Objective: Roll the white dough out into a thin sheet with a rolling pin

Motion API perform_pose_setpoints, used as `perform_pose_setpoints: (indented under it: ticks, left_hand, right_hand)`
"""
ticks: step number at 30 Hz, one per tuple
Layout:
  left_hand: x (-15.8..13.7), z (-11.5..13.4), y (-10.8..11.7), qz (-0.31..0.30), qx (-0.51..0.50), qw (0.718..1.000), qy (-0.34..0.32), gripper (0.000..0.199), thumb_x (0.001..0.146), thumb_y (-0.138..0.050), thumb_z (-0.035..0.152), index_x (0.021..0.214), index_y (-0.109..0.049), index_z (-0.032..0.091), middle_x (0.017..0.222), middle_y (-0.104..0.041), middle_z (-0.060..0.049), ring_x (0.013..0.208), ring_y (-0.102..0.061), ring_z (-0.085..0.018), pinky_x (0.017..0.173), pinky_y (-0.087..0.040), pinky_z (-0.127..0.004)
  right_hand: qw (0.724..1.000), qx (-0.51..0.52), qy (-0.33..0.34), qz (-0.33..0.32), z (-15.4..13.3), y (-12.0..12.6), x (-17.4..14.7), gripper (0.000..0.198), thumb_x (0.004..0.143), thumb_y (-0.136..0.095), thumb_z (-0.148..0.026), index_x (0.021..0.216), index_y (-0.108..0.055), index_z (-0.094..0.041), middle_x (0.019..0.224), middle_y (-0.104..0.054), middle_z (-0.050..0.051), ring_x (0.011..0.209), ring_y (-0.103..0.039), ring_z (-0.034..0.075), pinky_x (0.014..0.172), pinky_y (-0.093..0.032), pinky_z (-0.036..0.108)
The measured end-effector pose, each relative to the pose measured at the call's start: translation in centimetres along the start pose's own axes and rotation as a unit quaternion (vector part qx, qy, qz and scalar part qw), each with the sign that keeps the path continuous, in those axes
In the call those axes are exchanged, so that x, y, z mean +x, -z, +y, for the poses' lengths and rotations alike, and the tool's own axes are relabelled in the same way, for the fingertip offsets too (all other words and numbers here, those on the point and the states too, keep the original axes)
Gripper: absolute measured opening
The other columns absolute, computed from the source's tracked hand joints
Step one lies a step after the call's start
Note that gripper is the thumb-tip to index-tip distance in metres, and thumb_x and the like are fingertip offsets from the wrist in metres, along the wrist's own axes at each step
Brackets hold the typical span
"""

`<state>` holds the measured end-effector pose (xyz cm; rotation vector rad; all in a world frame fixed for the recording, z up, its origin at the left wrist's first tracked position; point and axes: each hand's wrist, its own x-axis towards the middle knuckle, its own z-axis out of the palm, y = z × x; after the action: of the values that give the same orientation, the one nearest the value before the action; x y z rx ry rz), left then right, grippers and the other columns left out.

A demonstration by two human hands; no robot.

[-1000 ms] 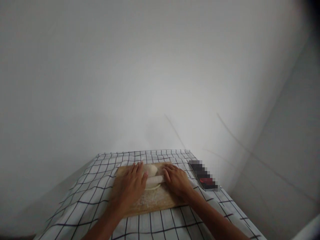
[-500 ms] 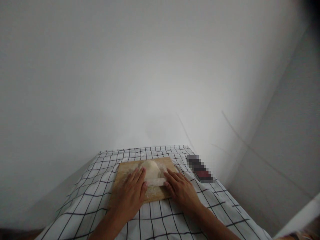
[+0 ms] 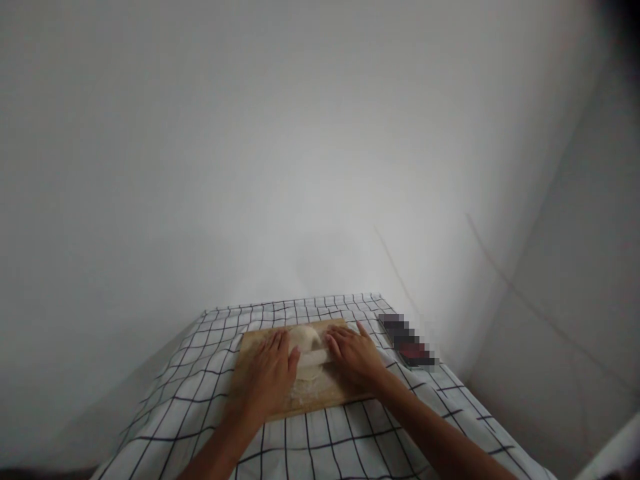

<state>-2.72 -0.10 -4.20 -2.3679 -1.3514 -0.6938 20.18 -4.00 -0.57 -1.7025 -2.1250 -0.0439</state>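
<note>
A pale rolling pin [image 3: 314, 358] lies crosswise over a round, flattened piece of dough [image 3: 304, 339], which also shows on the pin's near side. My left hand [image 3: 273, 370] rests palm down over the pin's left end, fingers stretched forward and thumb near the pin. Over the right end lies my right hand [image 3: 354, 353], its fingers extended and the outermost one spread apart. Both hands hide the pin's ends. Beneath is a wooden board [image 3: 320, 400] dusted with flour.
The board sits on a table covered by a white cloth with a dark grid [image 3: 300, 440]. A dark, pixelated flat object [image 3: 407, 343] lies near the table's right edge. A pale wall [image 3: 310, 167] stands directly behind the table.
My right hand has moved slightly forward and its outer finger now stands apart. The pin slants more, its right end farther away, and more dough shows on its near side. The view has shifted slightly.
</note>
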Motion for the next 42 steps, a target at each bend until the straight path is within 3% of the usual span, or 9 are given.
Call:
perform_pose_setpoints:
  ticks: [5,11,16,24,31,35,39,42]
  left_hand:
    - [2.0,-0.7,-0.4,0.015,0.022,1.000,-0.003,0.044,0.106,-0.033,0.035,0.132,-0.060,0.014,0.133,-0.070,-0.018,0.126,-0.064,-0.031,0.107,-0.049,-0.053]
    - [2.6,-1.3,-1.5,0.014,0.019,1.000,0.010,0.044,0.105,-0.033,0.032,0.131,-0.061,0.009,0.129,-0.070,-0.022,0.123,-0.065,-0.034,0.104,-0.050,-0.055]
    - [1.7,-1.0,-1.2,0.018,0.007,1.000,-0.012,0.046,0.105,-0.034,0.037,0.137,-0.057,0.012,0.139,-0.065,-0.021,0.134,-0.057,-0.035,0.110,-0.044,-0.060]
    - [-0.5,0.2,-0.2,0.024,-0.009,0.999,-0.039,0.052,0.107,-0.036,0.040,0.145,-0.051,0.008,0.149,-0.057,-0.020,0.142,-0.051,-0.033,0.117,-0.043,-0.055]
    - [-3.0,0.9,1.3,0.057,-0.038,0.996,-0.062,0.052,0.107,-0.038,0.040,0.152,-0.043,0.015,0.157,-0.050,-0.013,0.148,-0.044,-0.029,0.116,-0.045,-0.054]
    - [-3.9,1.1,2.5,0.036,-0.054,0.996,-0.067,0.051,0.107,-0.041,0.040,0.153,-0.043,0.020,0.158,-0.050,-0.009,0.147,-0.044,-0.028,0.117,-0.044,-0.051]
    - [-4.2,1.2,2.8,0.015,-0.059,0.996,-0.059,0.050,0.106,-0.041,0.040,0.152,-0.045,0.021,0.157,-0.052,-0.008,0.145,-0.047,-0.028,0.117,-0.043,-0.052]
    - [-4.0,1.4,2.2,0.015,-0.049,0.998,-0.041,0.050,0.106,-0.040,0.040,0.152,-0.046,0.021,0.157,-0.051,-0.011,0.143,-0.050,-0.030,0.115,-0.045,-0.054]
  right_hand:
    - [1.000,0.003,-0.014,-0.025,1.2,-0.9,4.0,0.050,0.109,-0.027,-0.040,0.126,-0.071,-0.021,0.140,-0.067,0.011,0.130,-0.061,0.026,0.113,-0.039,0.044]
    - [0.999,0.004,-0.015,-0.037,2.0,-1.6,6.1,0.049,0.108,-0.028,-0.038,0.123,-0.072,-0.022,0.128,-0.074,0.008,0.119,-0.068,0.023,0.104,-0.047,0.037]
    - [1.000,-0.013,-0.010,-0.025,1.7,-1.5,4.3,0.047,0.106,-0.031,-0.031,0.136,-0.065,-0.017,0.146,-0.062,0.011,0.137,-0.055,0.022,0.114,-0.039,0.037]
    - [1.000,-0.004,-0.004,0.016,0.3,-0.8,-0.4,0.047,0.108,-0.029,-0.033,0.134,-0.066,-0.019,0.145,-0.063,0.009,0.136,-0.056,0.023,0.116,-0.041,0.041]
    - [1.000,-0.003,0.002,0.031,-0.5,-0.8,-4.3,0.044,0.109,-0.032,-0.034,0.140,-0.061,-0.019,0.146,-0.062,0.009,0.136,-0.056,0.025,0.117,-0.041,0.049]
    - [0.999,0.004,0.010,0.047,-0.8,-1.3,-6.3,0.040,0.109,-0.037,-0.034,0.137,-0.062,-0.024,0.145,-0.063,0.006,0.136,-0.057,0.024,0.120,-0.039,0.049]
    - [0.999,-0.001,0.010,0.052,-0.9,-1.5,-6.5,0.042,0.108,-0.038,-0.036,0.142,-0.060,-0.024,0.147,-0.062,0.007,0.138,-0.055,0.025,0.119,-0.039,0.050]
    - [0.999,-0.011,0.010,0.044,-0.6,-1.3,-4.9,0.045,0.108,-0.035,-0.039,0.142,-0.060,-0.022,0.149,-0.060,0.008,0.141,-0.051,0.028,0.119,-0.038,0.051]
